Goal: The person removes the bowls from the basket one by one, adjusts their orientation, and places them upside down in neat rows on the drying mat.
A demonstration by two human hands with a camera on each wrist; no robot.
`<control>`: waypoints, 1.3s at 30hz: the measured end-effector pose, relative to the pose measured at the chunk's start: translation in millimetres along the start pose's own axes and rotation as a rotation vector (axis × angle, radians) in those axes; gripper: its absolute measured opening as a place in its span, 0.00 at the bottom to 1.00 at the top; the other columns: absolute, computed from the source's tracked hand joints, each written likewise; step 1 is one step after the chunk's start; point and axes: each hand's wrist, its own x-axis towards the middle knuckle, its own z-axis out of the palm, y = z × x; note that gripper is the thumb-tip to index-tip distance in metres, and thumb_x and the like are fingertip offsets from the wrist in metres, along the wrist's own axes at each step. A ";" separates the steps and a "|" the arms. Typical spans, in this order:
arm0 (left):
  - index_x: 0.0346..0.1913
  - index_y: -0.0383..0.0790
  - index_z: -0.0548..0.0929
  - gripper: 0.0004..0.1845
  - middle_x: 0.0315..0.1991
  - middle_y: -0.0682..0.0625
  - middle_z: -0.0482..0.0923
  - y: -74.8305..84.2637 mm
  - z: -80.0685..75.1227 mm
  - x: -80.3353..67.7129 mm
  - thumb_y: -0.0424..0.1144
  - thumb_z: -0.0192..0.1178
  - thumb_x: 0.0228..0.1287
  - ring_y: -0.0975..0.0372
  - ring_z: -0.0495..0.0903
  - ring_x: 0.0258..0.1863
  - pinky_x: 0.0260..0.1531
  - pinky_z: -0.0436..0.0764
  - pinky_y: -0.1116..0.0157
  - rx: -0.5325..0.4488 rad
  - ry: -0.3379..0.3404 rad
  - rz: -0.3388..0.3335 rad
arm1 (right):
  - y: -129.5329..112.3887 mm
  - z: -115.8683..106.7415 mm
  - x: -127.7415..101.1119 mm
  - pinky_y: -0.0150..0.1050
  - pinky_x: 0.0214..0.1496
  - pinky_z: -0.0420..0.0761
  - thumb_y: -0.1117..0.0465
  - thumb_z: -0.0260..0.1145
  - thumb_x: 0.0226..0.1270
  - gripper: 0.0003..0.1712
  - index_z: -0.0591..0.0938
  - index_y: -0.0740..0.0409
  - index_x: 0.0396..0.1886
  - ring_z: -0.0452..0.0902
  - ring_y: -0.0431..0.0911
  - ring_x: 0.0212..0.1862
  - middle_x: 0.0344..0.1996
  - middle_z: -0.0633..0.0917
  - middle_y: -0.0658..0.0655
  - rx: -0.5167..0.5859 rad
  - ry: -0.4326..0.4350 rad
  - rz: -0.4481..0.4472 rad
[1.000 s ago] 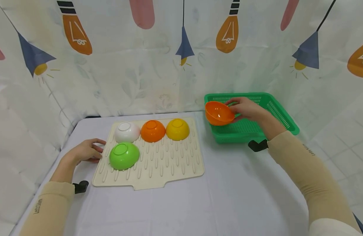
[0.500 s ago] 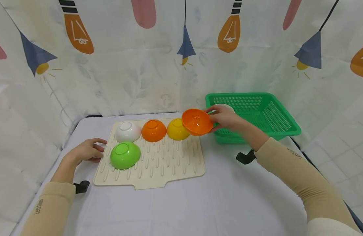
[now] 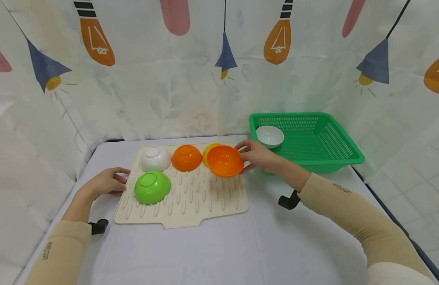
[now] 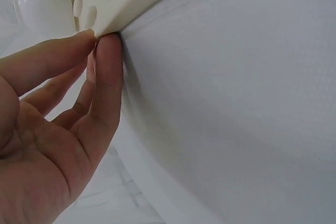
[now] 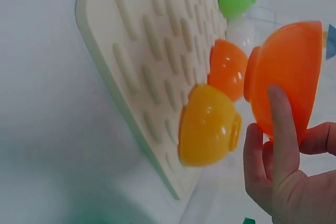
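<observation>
My right hand (image 3: 258, 155) grips an orange bowl (image 3: 224, 162) by its right side, its hollow turned toward the head camera. The bowl hangs over the right part of a cream drying mat (image 3: 191, 202) and partly covers a yellow bowl (image 3: 209, 151). In the right wrist view, one finger (image 5: 283, 129) lies along the held bowl's outer wall. My left hand (image 3: 107, 182) is at the mat's left edge; the left wrist view has thumb and finger pinching that edge. Upside down on the mat sit the yellow bowl, another orange bowl (image 3: 186, 158), a white bowl (image 3: 156, 159) and a green bowl (image 3: 152, 188).
A green plastic basket (image 3: 312, 162) stands at the back right of the table (image 3: 219, 253). Inside its left end lies a white bowl (image 3: 270, 136), hollow side up. A patterned curtain (image 3: 134, 99) hangs behind the table.
My right hand has carried the orange bowl left and toward me, from over the basket to over the mat. The white bowl in the basket has come into view. My left hand stays put.
</observation>
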 end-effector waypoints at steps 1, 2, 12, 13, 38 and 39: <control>0.72 0.19 0.59 0.37 0.55 0.26 0.69 -0.2 -0.5 -0.3 0.26 0.63 0.64 0.51 0.82 0.42 0.39 0.87 0.61 0.007 0.030 0.010 | 0.4 1.0 0.6 0.50 0.43 0.88 0.72 0.55 0.71 0.26 0.69 0.61 0.68 0.81 0.59 0.52 0.61 0.76 0.65 0.003 0.002 0.003; 0.73 0.20 0.60 0.36 0.57 0.25 0.68 0.2 -1.2 -1.0 0.27 0.63 0.66 0.50 0.82 0.44 0.40 0.87 0.62 0.010 0.070 0.021 | 0.4 2.2 0.8 0.50 0.43 0.88 0.72 0.55 0.71 0.26 0.69 0.61 0.68 0.81 0.59 0.52 0.61 0.76 0.65 0.005 0.003 0.005; 0.72 0.39 0.70 0.27 0.62 0.46 0.69 64.4 -2.3 -14.2 0.47 0.58 0.78 0.69 0.77 0.49 0.47 0.82 0.73 -0.271 0.327 0.179 | 4.9 6.1 1.5 0.51 0.43 0.88 0.72 0.56 0.71 0.27 0.67 0.62 0.69 0.82 0.59 0.51 0.61 0.76 0.66 0.068 -0.005 -0.005; 0.69 0.42 0.72 0.24 0.60 0.49 0.70 74.5 0.4 -16.3 0.47 0.59 0.77 0.70 0.77 0.49 0.48 0.82 0.73 -0.326 0.303 0.199 | 6.0 6.4 1.9 0.51 0.44 0.88 0.72 0.56 0.71 0.27 0.67 0.63 0.69 0.82 0.59 0.51 0.60 0.76 0.66 0.079 -0.010 -0.010; 0.81 0.36 0.47 0.35 0.70 0.31 0.64 184.0 140.9 5.3 0.45 0.49 0.83 0.39 0.75 0.63 0.55 0.81 0.50 -0.866 -0.323 0.108 | 10.5 20.1 -1.4 0.51 0.45 0.88 0.68 0.62 0.73 0.27 0.66 0.64 0.68 0.84 0.58 0.48 0.58 0.80 0.67 0.156 -0.053 -0.009; 0.80 0.36 0.48 0.34 0.69 0.31 0.65 183.6 141.6 6.1 0.44 0.49 0.83 0.40 0.77 0.61 0.55 0.81 0.51 -0.872 -0.326 0.102 | 10.0 20.2 -2.0 0.51 0.45 0.88 0.68 0.62 0.73 0.26 0.67 0.64 0.68 0.84 0.57 0.48 0.57 0.80 0.67 0.159 -0.052 -0.012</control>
